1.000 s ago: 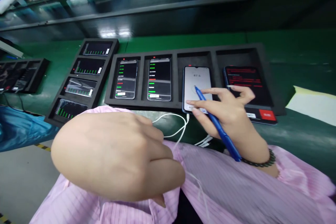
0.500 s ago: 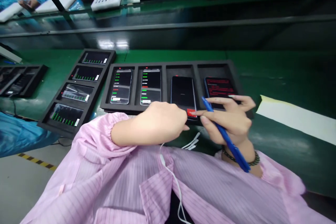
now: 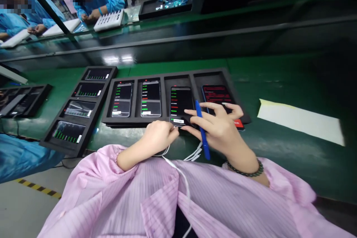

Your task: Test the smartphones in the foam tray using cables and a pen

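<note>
A black four-slot tray (image 3: 135, 119) holds phones with lit screens. My left hand (image 3: 158, 135) is closed at the bottom edge of the third phone (image 3: 180, 102); a white cable runs beneath it, and what its fingertips pinch is too small to name. Over the lower right of that phone is my right hand (image 3: 216, 126), with a blue pen (image 3: 203, 132) held between its fingers. Coloured text lines now show on the third phone. Partly behind my right hand lies the fourth phone (image 3: 217, 95), its screen showing red text and a red block.
Left of the tray stands another black tray (image 3: 96, 109) of phones. A third tray (image 3: 41, 100) is at the far left. A white paper strip (image 3: 301, 121) lies on the right. Across the bench are people in blue, a white tray (image 3: 108, 20) and a black tray (image 3: 142, 13).
The third phone's screen went from dark with a red block to coloured text lines. My left hand drew back to its bottom edge. The view has shifted, and the pen stands more upright.
</note>
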Demonstrator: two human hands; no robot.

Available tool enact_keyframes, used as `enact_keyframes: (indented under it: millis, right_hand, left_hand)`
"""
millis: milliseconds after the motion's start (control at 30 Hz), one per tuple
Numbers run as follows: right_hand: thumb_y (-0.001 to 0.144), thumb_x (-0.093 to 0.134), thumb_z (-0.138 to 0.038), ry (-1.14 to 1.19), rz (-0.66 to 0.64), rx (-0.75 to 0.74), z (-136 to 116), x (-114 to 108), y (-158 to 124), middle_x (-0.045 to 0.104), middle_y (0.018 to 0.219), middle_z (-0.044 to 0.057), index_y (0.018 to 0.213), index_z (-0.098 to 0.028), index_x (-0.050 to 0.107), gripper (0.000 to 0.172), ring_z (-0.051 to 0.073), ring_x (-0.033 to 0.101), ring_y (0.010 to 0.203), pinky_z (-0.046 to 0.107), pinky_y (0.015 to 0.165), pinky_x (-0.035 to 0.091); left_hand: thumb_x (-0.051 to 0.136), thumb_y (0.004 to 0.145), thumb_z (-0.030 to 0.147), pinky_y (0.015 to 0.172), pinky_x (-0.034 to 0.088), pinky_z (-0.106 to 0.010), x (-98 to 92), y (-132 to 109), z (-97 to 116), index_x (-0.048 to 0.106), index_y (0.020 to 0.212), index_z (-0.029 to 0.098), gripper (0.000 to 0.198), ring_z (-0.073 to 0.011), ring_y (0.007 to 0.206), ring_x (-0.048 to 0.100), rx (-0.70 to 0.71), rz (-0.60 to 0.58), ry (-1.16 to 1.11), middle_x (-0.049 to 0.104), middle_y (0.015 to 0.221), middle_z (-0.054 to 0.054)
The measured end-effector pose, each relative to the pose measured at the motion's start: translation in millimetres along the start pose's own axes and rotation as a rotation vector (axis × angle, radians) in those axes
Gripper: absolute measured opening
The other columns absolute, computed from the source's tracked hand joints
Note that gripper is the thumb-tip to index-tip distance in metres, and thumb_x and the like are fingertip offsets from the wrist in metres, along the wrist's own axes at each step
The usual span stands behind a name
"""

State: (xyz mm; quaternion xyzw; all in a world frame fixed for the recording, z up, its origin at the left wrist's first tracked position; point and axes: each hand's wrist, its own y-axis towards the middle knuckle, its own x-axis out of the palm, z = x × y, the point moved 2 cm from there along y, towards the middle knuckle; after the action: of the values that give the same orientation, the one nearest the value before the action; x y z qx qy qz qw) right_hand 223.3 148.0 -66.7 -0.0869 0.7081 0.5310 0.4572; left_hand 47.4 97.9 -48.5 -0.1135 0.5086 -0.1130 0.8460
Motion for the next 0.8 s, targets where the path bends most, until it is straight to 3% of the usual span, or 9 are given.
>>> enact_keyframes:
  millis: [67,167,233,367,433,500,600,700,800]
  right_hand:
    - [0.093,0.069,-0.034,-0.056,0.024,0.057,-4.8,1.5,0.3,0.078,0.105,0.0,0.082,-0.023,0.066,0.015,0.031,0.061,0.109,0.049,0.092,0.028]
    - [0.094,0.067,-0.031,-0.147,0.082,0.169,-6.1,-1.9,-0.5,0.078,0.105,0.002,0.082,-0.023,0.065,0.014,0.031,0.062,0.107,0.051,0.093,0.026]
    - [0.094,0.066,-0.038,-0.13,0.117,0.241,1.5,-11.1,-1.1,0.078,0.102,0.004,0.084,-0.023,0.065,0.018,0.032,0.062,0.105,0.051,0.093,0.027]
    - [0.098,0.052,-0.055,-0.077,0.283,0.357,42.5,-37.8,5.1,0.072,0.078,0.003,0.095,-0.026,0.07,0.034,0.028,0.065,0.093,0.049,0.093,0.031]
    - [0.099,0.041,-0.062,-0.034,0.274,0.374,72.4,-40.6,13.2,0.072,0.078,0.005,0.089,-0.025,0.069,0.048,0.025,0.063,0.087,0.048,0.092,0.033]
    - [0.095,0.034,-0.074,0.104,0.124,0.419,103.8,-29.5,20.7,0.075,0.089,0.008,0.083,-0.024,0.063,0.059,0.025,0.062,0.088,0.047,0.092,0.038]
    - [0.087,0.039,-0.084,0.403,-0.053,0.543,140.7,1.1,21.9,0.076,0.1,0.012,0.083,-0.026,0.053,0.06,0.023,0.063,0.088,0.041,0.087,0.046]
    - [0.083,0.041,-0.088,0.56,-0.049,0.623,159.3,27.6,14.2,0.076,0.101,0.012,0.08,-0.027,0.05,0.062,0.026,0.067,0.093,0.043,0.089,0.049]
    - [0.088,0.039,-0.082,0.558,-0.056,0.594,166.2,40.1,7.8,0.076,0.1,0.008,0.08,-0.028,0.051,0.056,0.029,0.068,0.098,0.046,0.092,0.05]
  left_hand:
    - [0.048,0.097,0.03,0.057,0.037,-0.025,3.4,-1.7,-5.0,0.059,0.06,0.015,0.041,-0.0126,0.052,0.05,-0.026,-0.103,-0.301,0.053,0.052,0.0]
    - [0.052,0.096,0.041,0.046,0.025,-0.023,10.8,-10.3,-2.8,0.053,0.058,0.016,0.045,-0.0071,0.04,0.03,-0.01,-0.607,-0.77,0.039,0.044,0.006]
    - [0.062,0.09,0.048,0.043,0.022,-0.022,14.5,-13.7,3.3,0.056,0.063,0.015,0.044,-0.0056,0.04,0.028,0.033,-0.804,-0.939,0.04,0.044,0.008]
    - [0.063,0.094,0.038,0.042,0.021,-0.018,31.5,-0.6,22.2,0.058,0.071,0.013,0.035,-0.003,0.04,0.03,0.023,-0.708,-1.081,0.044,0.048,0.009]
    - [0.053,0.1,0.028,0.041,0.021,-0.018,43.3,9.7,36.5,0.057,0.071,0.012,0.033,-0.0022,0.037,0.031,0.006,-0.646,-1.104,0.045,0.047,0.009]
    - [0.047,0.102,0.022,0.04,0.023,-0.017,52.4,18.8,51.5,0.058,0.073,0.012,0.033,-0.0019,0.034,0.033,-0.002,-0.581,-1.107,0.048,0.048,0.008]
    - [0.044,0.102,0.019,0.037,0.024,-0.017,59.1,27.4,68.5,0.056,0.072,0.012,0.033,-0.0015,0.03,0.036,-0.029,-0.524,-1.123,0.052,0.051,0.008]
    - [0.044,0.102,0.018,0.035,0.025,-0.016,61.2,31.5,75.1,0.055,0.07,0.012,0.034,-0.0008,0.028,0.037,-0.052,-0.52,-1.141,0.053,0.051,0.008]
    - [0.044,0.102,0.017,0.034,0.025,-0.015,63.8,34.2,74.9,0.056,0.07,0.011,0.034,-0.0007,0.028,0.038,-0.05,-0.541,-1.152,0.055,0.051,0.007]
